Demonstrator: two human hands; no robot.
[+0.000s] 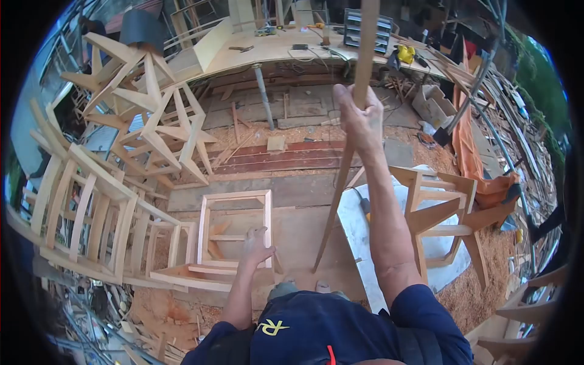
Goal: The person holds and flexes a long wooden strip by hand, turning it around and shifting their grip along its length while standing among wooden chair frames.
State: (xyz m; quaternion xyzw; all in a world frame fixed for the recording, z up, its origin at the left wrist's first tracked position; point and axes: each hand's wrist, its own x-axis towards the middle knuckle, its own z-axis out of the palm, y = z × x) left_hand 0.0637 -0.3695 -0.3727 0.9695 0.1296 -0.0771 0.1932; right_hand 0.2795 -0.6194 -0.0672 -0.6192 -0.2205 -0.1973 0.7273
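Observation:
My right hand (363, 118) is raised, its fingers wrapped round a long wooden strip (338, 210). The strip runs from above the top edge of the view down to the floor board, slightly tilted. Lower and to the left, my left hand (255, 246) grips the right rail of a pale wooden chair frame (236, 197), thumb on the outer side. This frame stands on the floor with its rectangular seat opening facing up. The fingertips of my left hand are partly hidden.
Chair frames (109, 225) line the left side, with more stacked behind (152, 131). On my right, another chair frame (438, 213) stands by a white board (359, 243). A workbench (274, 45) holds tools and a drawer cabinet (368, 30). Sawdust and offcuts cover the ground.

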